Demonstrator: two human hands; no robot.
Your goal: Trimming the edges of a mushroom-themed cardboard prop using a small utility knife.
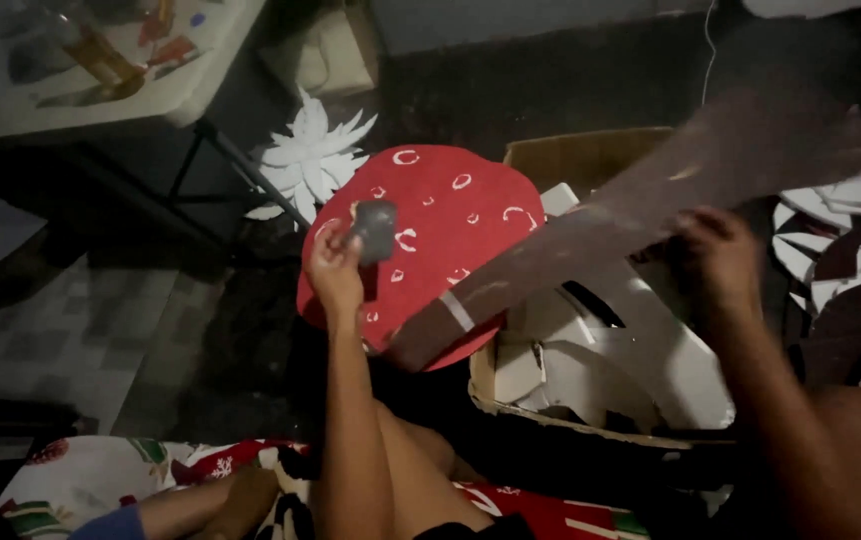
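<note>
Nearest: left hand (335, 270), fingers closed on a small dark grey block (374, 229), raised over the red mushroom-cap cutout (430, 235) with white ring marks. Right hand (715, 250) grips a long brown card strip (590, 240), motion-blurred, one white band near its lower end. Beyond: cardboard box (575, 160) holding white offcuts (630, 350). Work appears midway; strip not yet joined to cap.

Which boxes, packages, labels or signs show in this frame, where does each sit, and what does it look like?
Cardboard box: centre right on the floor, open, brown, holding white cut pieces.
Pale box: top centre on the floor beside the table, squarish, beige, dim.
Red round piece: centre, leaning at the cardboard box, red with small white curved marks; more a cut-out than a sign.
No screens or readable labels visible.
</note>
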